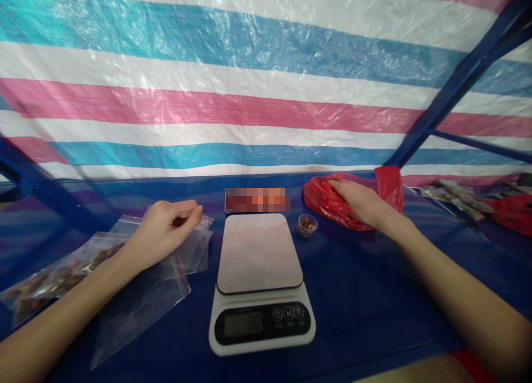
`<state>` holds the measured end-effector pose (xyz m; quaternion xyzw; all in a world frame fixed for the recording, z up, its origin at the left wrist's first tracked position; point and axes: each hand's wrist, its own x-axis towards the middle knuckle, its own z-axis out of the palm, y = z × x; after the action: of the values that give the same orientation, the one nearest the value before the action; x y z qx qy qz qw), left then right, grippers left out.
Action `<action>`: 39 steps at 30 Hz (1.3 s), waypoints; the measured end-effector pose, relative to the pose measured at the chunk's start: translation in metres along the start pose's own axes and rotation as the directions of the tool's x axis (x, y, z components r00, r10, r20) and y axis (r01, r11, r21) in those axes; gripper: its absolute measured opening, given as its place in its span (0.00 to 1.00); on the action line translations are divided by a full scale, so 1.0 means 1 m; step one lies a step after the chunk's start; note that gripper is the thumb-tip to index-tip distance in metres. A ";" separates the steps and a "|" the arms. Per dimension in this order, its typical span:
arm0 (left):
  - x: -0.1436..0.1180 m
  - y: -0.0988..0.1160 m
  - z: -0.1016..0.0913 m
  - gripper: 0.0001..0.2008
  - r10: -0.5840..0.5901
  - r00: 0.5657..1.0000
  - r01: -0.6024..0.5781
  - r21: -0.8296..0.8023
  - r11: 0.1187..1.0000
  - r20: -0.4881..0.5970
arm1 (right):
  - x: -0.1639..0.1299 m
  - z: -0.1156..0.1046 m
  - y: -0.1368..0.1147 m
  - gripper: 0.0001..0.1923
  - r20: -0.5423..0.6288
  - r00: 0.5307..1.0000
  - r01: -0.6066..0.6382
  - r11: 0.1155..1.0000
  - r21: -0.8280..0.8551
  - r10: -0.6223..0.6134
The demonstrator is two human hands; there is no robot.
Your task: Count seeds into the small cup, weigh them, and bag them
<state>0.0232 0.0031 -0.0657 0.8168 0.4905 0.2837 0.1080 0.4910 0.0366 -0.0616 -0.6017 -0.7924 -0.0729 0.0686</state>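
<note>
My left hand (168, 230), its fingers curled into a loose fist with no visible object, rests over clear zip bags (141, 311). Under that forearm lie zip bags filled with brown, nut-like pieces (62, 280). On the right, my right hand (357, 200) is down on a crumpled red plastic bag (324, 203), gripping it; the fingertips are partly hidden in its folds. Between the hands stands a white kitchen scale (261, 255), its plate bare and its display reading about 0.0. A small clear cup (307, 226) of brown pieces sits just right of the plate.
A flat, phone-like object (257, 200) with a blurred screen lies behind the scale. Farther right are filled clear bags (457, 197) and more red plastic (513, 214). Blue metal posts (440, 106) and a striped tarp (249, 106) bound the blue table (353, 311).
</note>
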 end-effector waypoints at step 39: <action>0.001 0.003 -0.001 0.25 0.024 1.000 -0.024 0.000 1.000 0.006 | -0.011 -0.032 -0.080 0.09 -0.187 0.900 0.415 0.643 0.644 -0.393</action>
<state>0.0246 0.0022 -0.0632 0.8236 0.4803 0.2824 0.1061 0.4172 -0.0015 -0.0354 -0.3429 -0.8773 0.1942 0.2738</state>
